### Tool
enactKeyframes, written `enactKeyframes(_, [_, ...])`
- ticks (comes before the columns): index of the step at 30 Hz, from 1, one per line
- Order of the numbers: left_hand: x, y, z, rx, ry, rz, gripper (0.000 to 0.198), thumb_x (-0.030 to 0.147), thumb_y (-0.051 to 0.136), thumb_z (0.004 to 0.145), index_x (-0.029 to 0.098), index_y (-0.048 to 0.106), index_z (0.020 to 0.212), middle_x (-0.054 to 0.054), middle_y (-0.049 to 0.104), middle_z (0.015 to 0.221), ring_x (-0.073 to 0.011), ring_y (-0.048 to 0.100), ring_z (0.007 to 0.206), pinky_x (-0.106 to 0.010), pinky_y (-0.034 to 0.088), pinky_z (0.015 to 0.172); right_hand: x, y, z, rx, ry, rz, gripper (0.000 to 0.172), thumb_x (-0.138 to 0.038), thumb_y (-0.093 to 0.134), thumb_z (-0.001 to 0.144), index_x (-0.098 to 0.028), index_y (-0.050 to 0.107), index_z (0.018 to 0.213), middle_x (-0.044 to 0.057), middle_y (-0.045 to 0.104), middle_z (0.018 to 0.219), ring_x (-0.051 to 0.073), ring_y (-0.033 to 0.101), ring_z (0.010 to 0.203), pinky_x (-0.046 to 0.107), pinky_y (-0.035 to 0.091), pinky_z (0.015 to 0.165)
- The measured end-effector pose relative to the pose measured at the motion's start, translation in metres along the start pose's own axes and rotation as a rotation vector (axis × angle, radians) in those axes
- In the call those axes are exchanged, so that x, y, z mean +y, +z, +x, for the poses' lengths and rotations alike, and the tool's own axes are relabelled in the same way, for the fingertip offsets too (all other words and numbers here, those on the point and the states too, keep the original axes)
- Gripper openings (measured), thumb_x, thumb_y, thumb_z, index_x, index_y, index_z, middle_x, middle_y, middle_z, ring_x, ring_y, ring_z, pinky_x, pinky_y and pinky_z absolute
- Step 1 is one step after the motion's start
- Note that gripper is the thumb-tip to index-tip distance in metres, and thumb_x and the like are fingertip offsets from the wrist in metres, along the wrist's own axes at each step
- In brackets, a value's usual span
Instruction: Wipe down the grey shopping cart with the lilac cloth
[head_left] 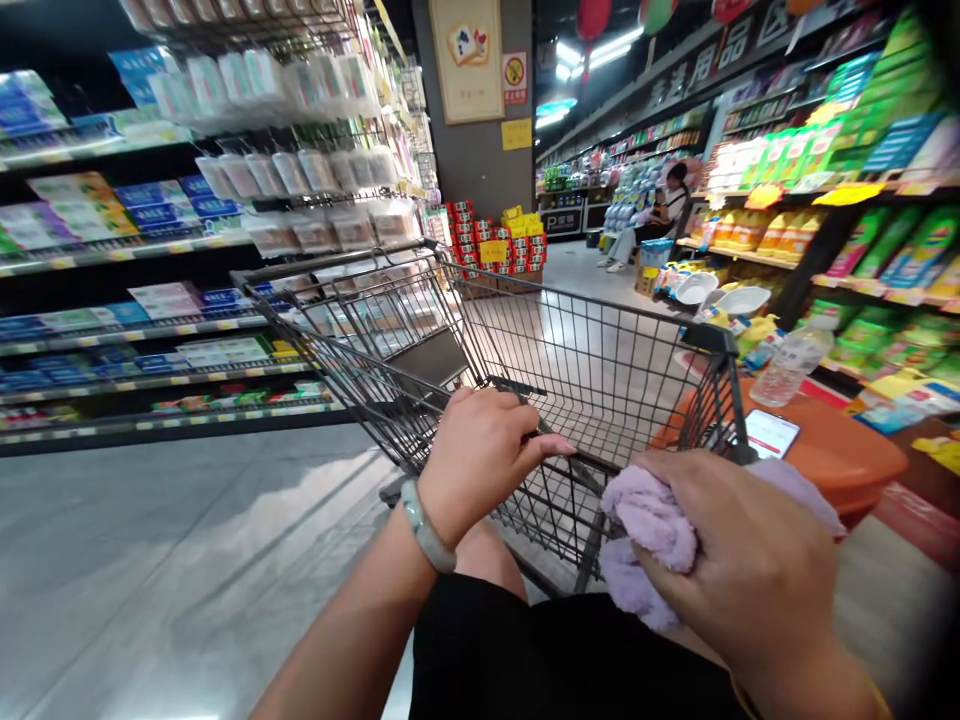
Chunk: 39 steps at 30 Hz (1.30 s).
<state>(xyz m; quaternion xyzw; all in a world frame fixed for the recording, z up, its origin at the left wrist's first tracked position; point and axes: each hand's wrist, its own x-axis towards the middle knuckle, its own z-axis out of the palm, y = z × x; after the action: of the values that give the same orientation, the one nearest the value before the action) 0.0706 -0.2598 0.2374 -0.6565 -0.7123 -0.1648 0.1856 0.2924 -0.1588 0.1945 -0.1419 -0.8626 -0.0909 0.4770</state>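
A black wire shopping cart (pixel 570 340) stands right in front of me, with bare mesh at its bottom. My left hand (pixel 487 450), a pale green bangle (pixel 426 528) at its wrist, is wrapped over the cart's near top rail, thumb pointing right. To its right, my right hand (pixel 742 545) grips a crumpled lilac cloth (pixel 652 520) beside the cart's near right corner. Part of the cloth sticks out beyond the knuckles.
At the right, an orange stool (pixel 847 450) bears a phone (pixel 769 434) and a clear bottle (pixel 795 365). Stocked shelves (pixel 165 245) line the left; more shelves are at the right. A person (pixel 671 205) sits farther back.
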Motion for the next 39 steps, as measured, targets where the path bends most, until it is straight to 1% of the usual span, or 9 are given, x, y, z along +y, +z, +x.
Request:
enactKeyframes(4, [0.02,0.001,-0.002,0.042,-0.03,-0.027,0.059,0.068,0.043,0.099,0.021,0.06,0.069,0.0,0.06,0.069,-0.0192,0.055,0.071,-0.037,0.03,0.071,0.009,-0.009,-0.012,0.015,-0.034,-0.034,0.032,-0.031,0.062,0.083,-0.02,0.065,0.113,0.009,0.077,0.096,0.027,0.072,0.085,0.039,0.052,0.077])
enactKeyframes(8, [0.029,0.0,-0.006,0.038,-0.068,-0.035,0.058,0.067,0.043,0.099,0.022,0.061,0.069,-0.001,0.061,0.071,-0.02,0.054,0.072,-0.037,0.029,0.071,0.011,-0.01,-0.014,0.045,-0.065,-0.08,0.029,-0.031,0.06,0.086,-0.019,0.066,0.111,0.008,0.077,0.092,0.025,0.071,0.084,0.038,0.049,0.076])
enactKeyframes(12, [0.03,-0.002,-0.006,0.019,-0.102,0.004,0.054,0.064,0.044,0.101,0.022,0.062,0.072,-0.002,0.063,0.075,-0.0217,0.055,0.075,-0.039,0.031,0.073,-0.003,0.004,0.003,0.018,0.059,-0.188,0.026,-0.031,0.058,0.087,-0.017,0.067,0.107,0.01,0.075,0.091,0.024,0.067,0.073,0.038,0.046,0.066])
enactKeyframes(15, [0.031,-0.002,-0.006,0.008,-0.125,0.041,0.05,0.061,0.044,0.102,0.022,0.064,0.076,-0.003,0.064,0.078,-0.0234,0.056,0.078,-0.041,0.032,0.075,-0.013,0.017,0.014,-0.019,0.107,-0.192,0.028,-0.034,0.058,0.086,-0.016,0.066,0.106,0.011,0.074,0.091,0.025,0.065,0.073,0.039,0.046,0.066])
enactKeyframes(20, [0.036,-0.002,-0.012,0.038,-0.156,0.065,0.049,0.061,0.045,0.101,0.023,0.062,0.075,-0.003,0.064,0.077,-0.0244,0.056,0.078,-0.043,0.033,0.076,-0.01,0.026,0.015,0.017,-0.011,-0.148,0.033,-0.036,0.06,0.085,-0.016,0.066,0.11,0.01,0.075,0.091,0.025,0.066,0.074,0.038,0.047,0.068])
enactKeyframes(27, [0.036,0.005,-0.017,0.128,-0.193,0.086,0.043,0.055,0.05,0.102,0.023,0.059,0.075,-0.003,0.064,0.076,-0.0247,0.055,0.078,-0.043,0.034,0.076,0.002,0.039,0.017,0.092,-0.066,-0.084,0.032,-0.036,0.062,0.086,-0.015,0.068,0.109,0.011,0.077,0.094,0.027,0.071,0.083,0.038,0.051,0.073])
enactKeyframes(33, [0.009,0.0,-0.011,0.093,-0.163,0.038,0.025,0.029,0.047,0.105,0.02,0.064,0.09,-0.005,0.068,0.091,-0.0222,0.058,0.087,-0.038,0.041,0.08,0.024,0.067,0.032,0.057,-0.055,-0.02,0.029,-0.03,0.06,0.081,-0.016,0.069,0.105,0.01,0.077,0.095,0.028,0.072,0.086,0.04,0.054,0.075])
enactKeyframes(37, [-0.028,-0.017,-0.023,0.177,-0.222,0.183,0.025,0.037,0.053,0.103,0.024,0.072,0.092,-0.006,0.071,0.115,-0.0274,0.059,0.111,-0.046,0.038,0.096,0.04,0.085,0.05,0.002,0.031,0.066,0.027,-0.029,0.06,0.08,-0.018,0.069,0.103,0.008,0.077,0.096,0.025,0.071,0.086,0.036,0.05,0.074])
enactKeyframes(39, [-0.046,-0.023,-0.031,0.197,-0.296,0.264,0.027,0.039,0.051,0.104,0.026,0.073,0.094,-0.005,0.073,0.109,-0.0266,0.06,0.105,-0.048,0.035,0.099,0.041,0.093,0.062,-0.057,0.115,0.089,0.021,-0.029,0.06,0.08,-0.02,0.069,0.097,0.006,0.076,0.091,0.023,0.069,0.081,0.033,0.046,0.07])
